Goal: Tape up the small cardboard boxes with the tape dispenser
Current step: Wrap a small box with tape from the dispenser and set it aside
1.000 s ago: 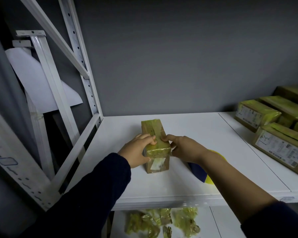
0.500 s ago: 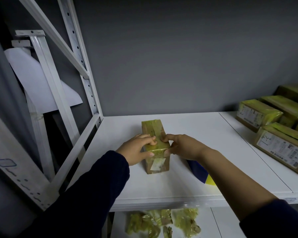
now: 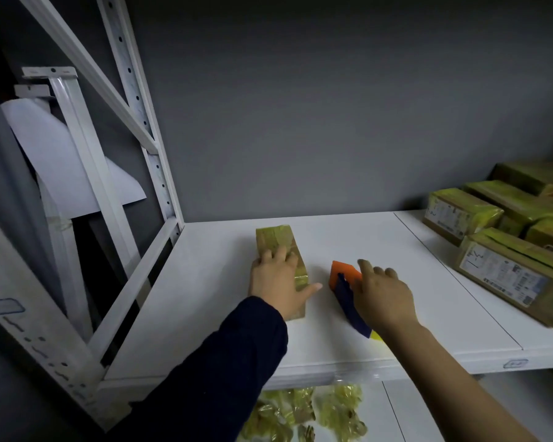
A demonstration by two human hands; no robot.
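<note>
Box: the small brown cardboard box wrapped in yellowish tape [image 3: 276, 239] lay left of centre on the white shelf [image 3: 224, 314], its near half hidden.
Left hand [image 3: 278, 285]: flat on the box, fingers straight, gripping nothing.
Dispenser: the orange-and-blue tape dispenser [image 3: 342, 277] lay just right of the box, mostly covered.
Right hand [image 3: 382, 296]: seemingly resting on the dispenser; thumb hidden, grip impossible to tell.

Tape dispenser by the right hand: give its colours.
The tape dispenser has an orange far end, dark blue body and yellow near end; head view.
</note>
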